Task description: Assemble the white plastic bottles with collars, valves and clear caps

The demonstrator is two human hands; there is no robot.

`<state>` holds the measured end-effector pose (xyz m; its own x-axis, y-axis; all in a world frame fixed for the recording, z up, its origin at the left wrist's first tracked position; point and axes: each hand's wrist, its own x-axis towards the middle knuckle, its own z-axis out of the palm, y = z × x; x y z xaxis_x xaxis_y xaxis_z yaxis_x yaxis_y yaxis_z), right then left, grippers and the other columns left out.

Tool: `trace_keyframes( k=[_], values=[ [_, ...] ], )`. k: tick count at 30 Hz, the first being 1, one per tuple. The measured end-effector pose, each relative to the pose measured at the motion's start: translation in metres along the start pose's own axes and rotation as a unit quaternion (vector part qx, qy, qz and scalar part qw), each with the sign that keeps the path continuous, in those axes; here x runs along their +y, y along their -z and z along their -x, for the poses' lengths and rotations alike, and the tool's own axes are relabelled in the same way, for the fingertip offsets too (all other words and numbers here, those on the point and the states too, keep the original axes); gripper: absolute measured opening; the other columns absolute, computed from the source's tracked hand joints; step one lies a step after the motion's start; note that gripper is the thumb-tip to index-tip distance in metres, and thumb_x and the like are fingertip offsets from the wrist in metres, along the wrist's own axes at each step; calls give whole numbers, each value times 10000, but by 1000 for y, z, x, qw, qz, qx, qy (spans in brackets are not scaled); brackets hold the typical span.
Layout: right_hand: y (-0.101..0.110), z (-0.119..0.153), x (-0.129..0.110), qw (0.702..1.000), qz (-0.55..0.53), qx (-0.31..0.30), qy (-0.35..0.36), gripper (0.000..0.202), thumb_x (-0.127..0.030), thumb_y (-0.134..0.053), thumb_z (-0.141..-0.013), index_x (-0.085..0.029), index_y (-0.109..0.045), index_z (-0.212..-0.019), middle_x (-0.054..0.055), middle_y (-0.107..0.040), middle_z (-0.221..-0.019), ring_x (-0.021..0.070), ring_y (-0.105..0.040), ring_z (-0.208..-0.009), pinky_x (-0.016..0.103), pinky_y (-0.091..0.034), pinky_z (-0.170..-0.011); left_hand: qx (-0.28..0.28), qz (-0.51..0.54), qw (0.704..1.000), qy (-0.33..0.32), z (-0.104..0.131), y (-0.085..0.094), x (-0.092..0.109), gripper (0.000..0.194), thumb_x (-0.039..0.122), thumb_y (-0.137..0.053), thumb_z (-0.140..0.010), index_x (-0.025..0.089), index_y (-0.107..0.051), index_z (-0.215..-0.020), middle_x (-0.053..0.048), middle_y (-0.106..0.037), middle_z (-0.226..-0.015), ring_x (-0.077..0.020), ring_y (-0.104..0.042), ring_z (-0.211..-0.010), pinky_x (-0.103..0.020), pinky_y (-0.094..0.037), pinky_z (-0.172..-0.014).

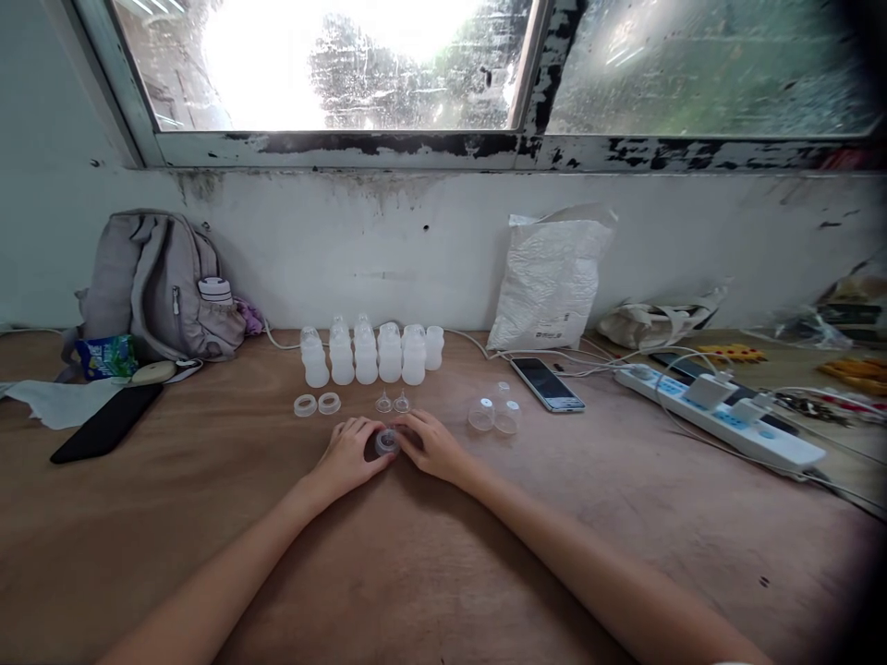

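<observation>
Between both hands, low over the wooden table, is a translucent bottle collar ring point(386, 441). My left hand point(351, 451) grips it from the left, with thumb in front and fingers behind. From the right, my right hand point(431, 443) pinches its edge; whether a teat sits inside cannot be made out. Two loose collar rings point(317, 405) lie beyond my left hand. Just behind the hands stand two transparent silicone teats point(392, 401). Several frosted baby bottles point(366, 356) are lined up farther back. Three transparent domed caps point(494, 416) stand to the right of my right hand.
A grey backpack point(163, 286) and a black phone or case point(107, 425) are at left. On the right lie a phone point(547, 384), a white power strip point(727, 420) with cables, and a cloth bag point(658, 320). A white plastic package point(551, 282) leans against the wall.
</observation>
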<state>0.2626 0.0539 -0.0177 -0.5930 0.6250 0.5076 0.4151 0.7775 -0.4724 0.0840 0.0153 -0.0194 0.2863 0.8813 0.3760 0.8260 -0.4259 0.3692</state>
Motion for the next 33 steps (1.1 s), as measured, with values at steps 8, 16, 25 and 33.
trace_keyframes(
  k=[8,16,25,33],
  values=[
    [-12,-3,-10,996,-73,41,-8,107,-141,-489,-779,-179,-585,-811,60,-536,-879,162,-508,-856,302,-410,-774,-3,45,999,-1,0,2,2,354,382,-573,-692,190,-546,-987,-54,-587,-962,-220,-509,-918,-348,-371,-814],
    [-5,0,-18,989,-114,95,-29,106,-107,-463,-785,-175,-532,-743,35,-498,-805,137,-490,-780,249,-400,-691,-22,141,989,30,-3,13,15,311,320,-640,-625,199,-606,-910,-40,-624,-881,-197,-554,-830,-307,-403,-771],
    [-6,1,-19,989,-108,102,-24,107,-114,-456,-782,-170,-522,-719,39,-493,-793,138,-483,-761,242,-396,-671,-49,274,957,77,0,7,16,312,310,-650,-607,162,-613,-879,-49,-656,-845,-172,-599,-765,-268,-464,-700],
    [-4,1,-20,987,-114,110,-30,135,-122,-437,-790,-172,-515,-692,39,-486,-772,144,-485,-762,252,-403,-678,-33,254,962,96,-1,6,15,317,321,-671,-561,160,-649,-834,-50,-673,-771,-188,-607,-729,-292,-469,-706]
  ],
)
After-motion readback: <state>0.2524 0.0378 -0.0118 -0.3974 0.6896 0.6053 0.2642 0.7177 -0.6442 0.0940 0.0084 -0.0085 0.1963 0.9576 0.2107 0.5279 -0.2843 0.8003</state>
